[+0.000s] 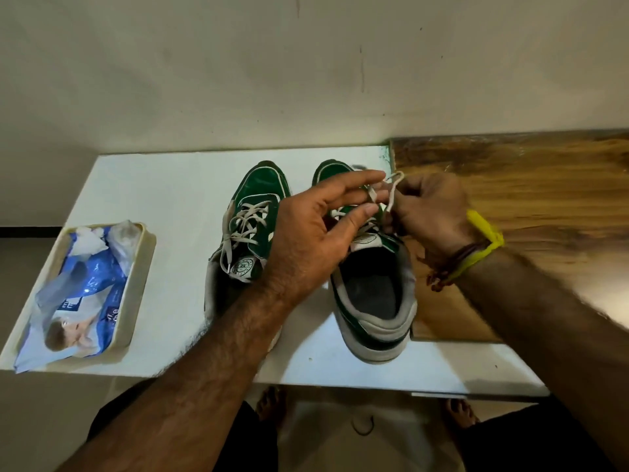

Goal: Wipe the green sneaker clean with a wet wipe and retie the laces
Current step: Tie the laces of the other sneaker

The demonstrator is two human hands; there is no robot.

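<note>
So both hands are over the right-hand green sneaker (372,301), which sits on the white table (163,199) toes toward 12 o'clock. Left hand (320,233) has its fingers spread, with the lace (393,195) caught between fingertips. Right hand (429,212), at 3 o'clock of the left one, is curled and pinching a loop of that same lace. Second sneaker (248,229) sits just beside at 9 o'clock, laces tied loosely. Wet wipe pack (85,284) lies in a cream tray (136,294) way off at 9 o'clock.
</note>
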